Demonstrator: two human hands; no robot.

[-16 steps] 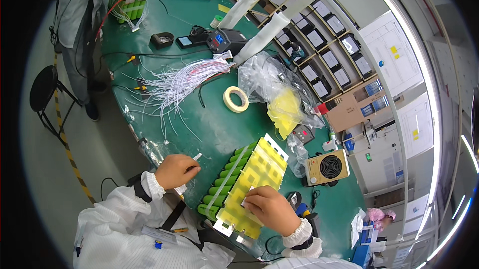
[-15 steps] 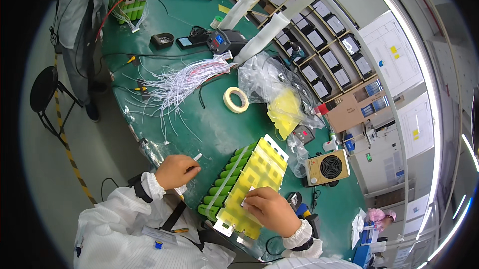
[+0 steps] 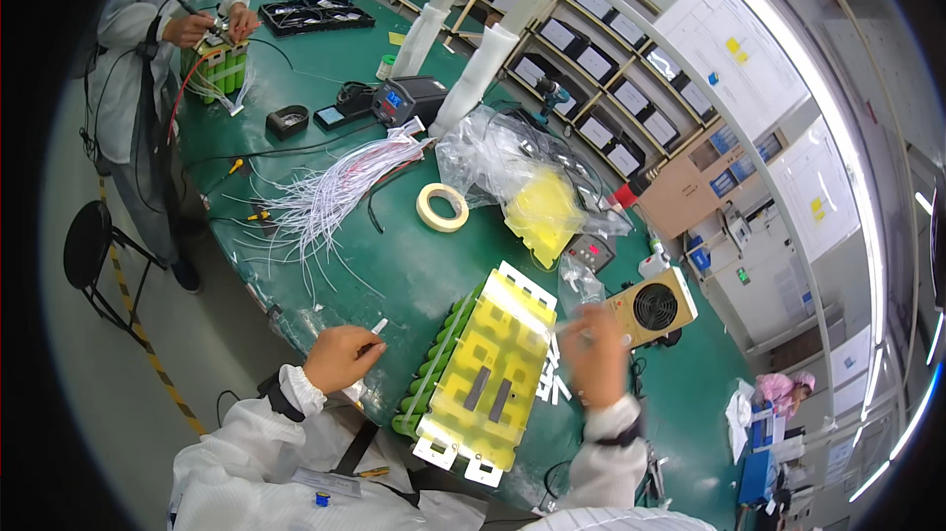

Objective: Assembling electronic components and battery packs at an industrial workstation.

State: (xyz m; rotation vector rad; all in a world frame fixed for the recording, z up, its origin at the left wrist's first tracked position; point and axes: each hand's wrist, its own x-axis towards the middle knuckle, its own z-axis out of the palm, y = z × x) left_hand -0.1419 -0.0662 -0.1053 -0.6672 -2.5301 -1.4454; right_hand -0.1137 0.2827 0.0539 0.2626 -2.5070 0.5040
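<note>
A battery pack of green cylindrical cells lies tilted across the bench in front of me. Its top carries a yellow insulating sheet with two dark grey strips on it, and pale metal tabs stick out at the ends. Left of the pack, my left hand is closed, with a small white strip at its fingertips. My right hand hovers right of the pack, near several loose white strips. Motion smears its fingers, so any held thing is unclear.
A tape roll, a bundle of white wires and plastic bags lie beyond the pack. A beige fan unit stands at right. Far left, another person's hands work on a similar pack.
My right hand has lifted off the yellow sheet and moved right, uncovering the two grey strips. The left hand keeps its closed pose. The whole view has shifted somewhat.
</note>
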